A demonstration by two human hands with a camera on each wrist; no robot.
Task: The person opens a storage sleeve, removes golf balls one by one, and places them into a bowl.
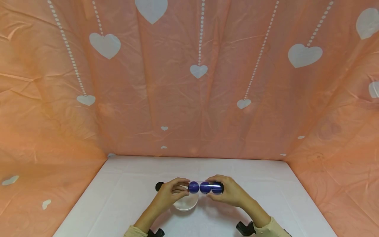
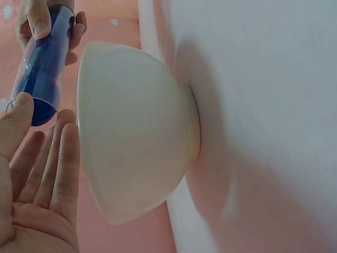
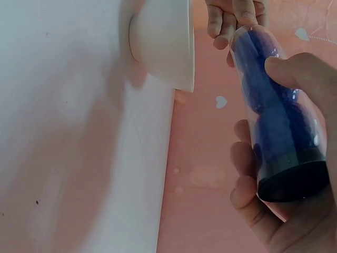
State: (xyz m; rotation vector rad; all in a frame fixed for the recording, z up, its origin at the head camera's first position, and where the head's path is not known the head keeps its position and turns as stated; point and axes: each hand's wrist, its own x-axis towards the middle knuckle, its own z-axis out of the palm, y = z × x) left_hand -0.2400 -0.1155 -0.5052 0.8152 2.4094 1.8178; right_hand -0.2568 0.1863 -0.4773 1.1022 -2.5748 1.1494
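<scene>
A clear tube (image 1: 202,183) holding three dark blue balls (image 1: 205,187) lies nearly level above a white bowl (image 1: 186,206). My right hand (image 1: 227,190) grips its right end, near a black cap (image 3: 295,182), with the thumb along the side. At the other end, which looks uncapped in the left wrist view, my left hand (image 1: 173,191) pinches the rim between thumb and fingertips. The remaining left fingers spread out beside the bowl. Upright on the table, the bowl is partly hidden by the left hand and tube in the head view.
A round black piece (image 1: 159,186) sits on the white table (image 1: 124,184) behind the left hand, partly covered by it. Orange cloth (image 1: 177,108) with white hearts hangs around the back and sides. Black camera mounts (image 1: 245,228) are on both wrists.
</scene>
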